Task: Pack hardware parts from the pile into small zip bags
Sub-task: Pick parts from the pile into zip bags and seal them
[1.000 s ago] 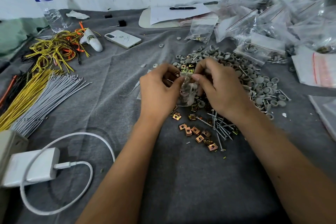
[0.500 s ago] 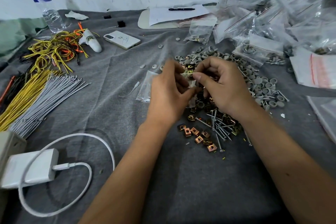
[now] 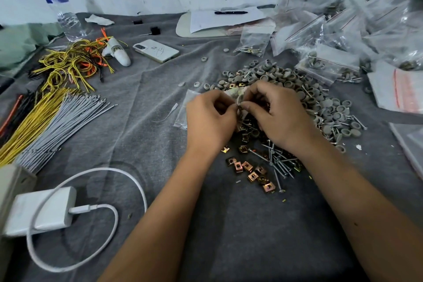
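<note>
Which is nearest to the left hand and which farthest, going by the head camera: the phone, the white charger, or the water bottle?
From the left hand:
1. Phone, beyond it and a little leftward.
2. White charger, near-left corner of the cloth.
3. Water bottle, far left by the wall.

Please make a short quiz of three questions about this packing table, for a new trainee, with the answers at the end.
1. True or false: both hands pinch the small zip bag above the pile.
2. Multiple choice: what lies nearest the person among the loose parts? A) grey caps B) square clip nuts C) yellow wires
3. Fill in: the phone lies on the cloth to the ____ of the grey caps.

Key
1. True: the left hand and the right hand meet on it.
2. B: the square clip nuts lie nearer than the grey caps and the yellow wires.
3. Left.
</note>
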Demonstrator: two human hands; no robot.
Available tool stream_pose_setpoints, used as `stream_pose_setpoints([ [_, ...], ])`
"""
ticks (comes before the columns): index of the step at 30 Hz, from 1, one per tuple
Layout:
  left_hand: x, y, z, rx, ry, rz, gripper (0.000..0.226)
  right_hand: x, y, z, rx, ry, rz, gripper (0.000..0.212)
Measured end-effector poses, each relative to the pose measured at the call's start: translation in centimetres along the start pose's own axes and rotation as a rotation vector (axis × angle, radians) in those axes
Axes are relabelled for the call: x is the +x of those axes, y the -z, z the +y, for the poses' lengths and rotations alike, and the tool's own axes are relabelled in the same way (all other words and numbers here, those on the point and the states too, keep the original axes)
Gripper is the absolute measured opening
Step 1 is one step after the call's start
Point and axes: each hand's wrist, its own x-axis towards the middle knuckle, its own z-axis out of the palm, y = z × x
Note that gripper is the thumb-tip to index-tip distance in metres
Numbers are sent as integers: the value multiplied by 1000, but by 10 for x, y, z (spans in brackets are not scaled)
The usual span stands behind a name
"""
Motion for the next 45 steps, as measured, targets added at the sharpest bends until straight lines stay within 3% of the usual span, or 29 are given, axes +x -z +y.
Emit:
stream_pose_setpoints([
  [4,-2,1,6,-54,-46,61,11,0,1,2,-90,2,-9,7],
  [11,-4,1,8,-56,-88,69,13,-1,4,-5,-12,65,197,15],
  [15,-3,2,7,-68,-73,95,13,-3,5,-9,25,81,200,22],
  [20,-1,3,6,-96,-52,123,14,-5,3,-10,-11,119,125,15],
  [31,8,20,7,-259,5,249,21,-3,-11,-11,-120,247,-137,36],
  [37,10,25,6,-249,39,374,21,-3,-7,-12,-102,285,137,26],
  [40,10,26,6,-232,53,447,18,-5,-8,-12,-125,287,115,14],
  [45,10,30,7,-238,78,533,15,-6,-13,-16,-115,288,169,16],
])
